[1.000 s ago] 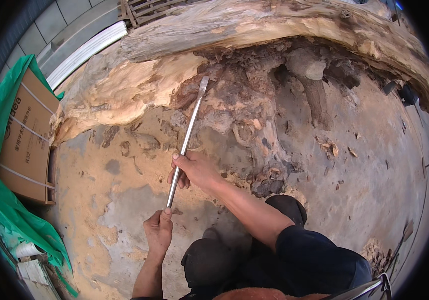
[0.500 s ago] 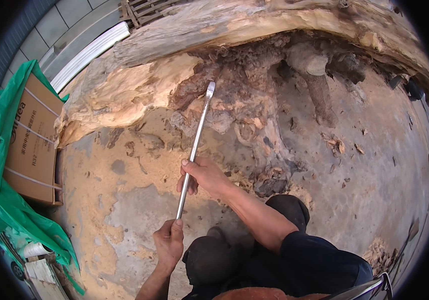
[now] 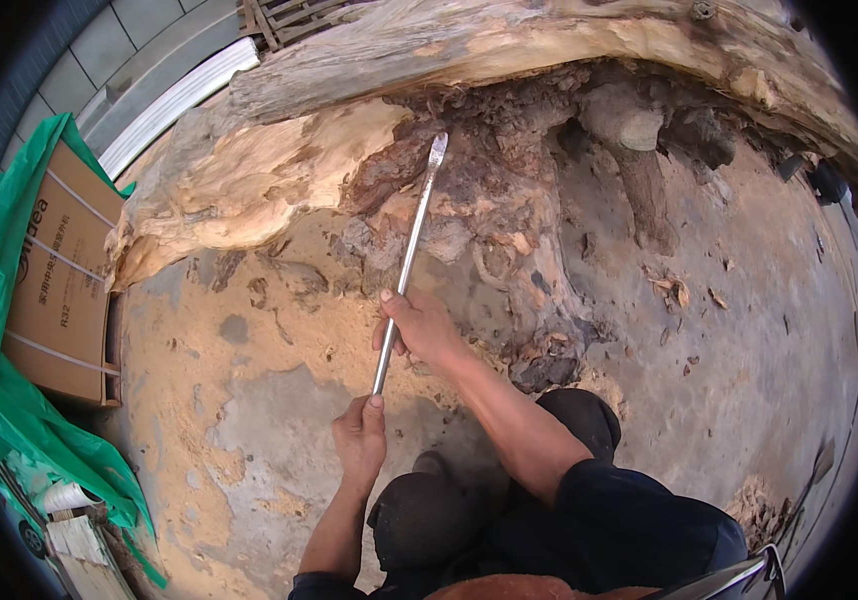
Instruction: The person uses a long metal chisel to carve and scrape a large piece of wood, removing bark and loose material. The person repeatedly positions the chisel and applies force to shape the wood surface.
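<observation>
the left hand [image 3: 361,437] grips the lower end of the metal bar [image 3: 409,258]; the right hand [image 3: 421,326] is clenched around its middle; its flat tip now sits higher than before, against the rotten log [image 3: 369,170].

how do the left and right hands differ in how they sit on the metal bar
The left hand grips the metal bar at its near end; the right hand wraps it higher, near the middle. The left sits closer to the knees, the right nearer the rotted log. Both are bare and closed on it.
</observation>
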The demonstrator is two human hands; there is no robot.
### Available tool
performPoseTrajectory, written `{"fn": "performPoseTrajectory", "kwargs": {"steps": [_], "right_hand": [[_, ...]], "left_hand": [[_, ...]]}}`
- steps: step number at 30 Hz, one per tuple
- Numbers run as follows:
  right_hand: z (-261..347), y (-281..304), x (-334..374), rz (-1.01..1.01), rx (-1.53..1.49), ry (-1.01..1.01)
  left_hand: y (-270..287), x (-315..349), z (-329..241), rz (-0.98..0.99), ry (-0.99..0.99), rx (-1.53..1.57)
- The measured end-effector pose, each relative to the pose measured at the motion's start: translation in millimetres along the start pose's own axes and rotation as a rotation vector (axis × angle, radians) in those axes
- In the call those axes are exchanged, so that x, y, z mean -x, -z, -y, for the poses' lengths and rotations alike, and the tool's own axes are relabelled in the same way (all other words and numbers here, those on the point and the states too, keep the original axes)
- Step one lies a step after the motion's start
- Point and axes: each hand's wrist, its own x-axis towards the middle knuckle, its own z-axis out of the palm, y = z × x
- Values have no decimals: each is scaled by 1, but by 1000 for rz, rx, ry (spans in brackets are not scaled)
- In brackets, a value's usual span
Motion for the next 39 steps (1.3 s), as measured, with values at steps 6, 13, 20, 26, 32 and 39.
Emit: {"fn": "performPoseTrajectory", "kwargs": {"steps": [6,13,20,26,32,39], "right_hand": [[0,8,2,-57,15,110],[-9,-5,25,122,-28,45],[-3,-13,21,162,-111,63],[-6,-11,-2,29,27,77],[-19,-7,-7,-23,87,155],[-8,4,-6,-11,210,79]], "left_hand": [[-17,-11,-4,42,-52,12],[23,37,-37,195,284,146],[34,41,-48,67,230,61],[8,13,-8,-35,31,10],[-9,1,-3,-5,-26,-38],[-12,-8,-5,58,41,65]]}}
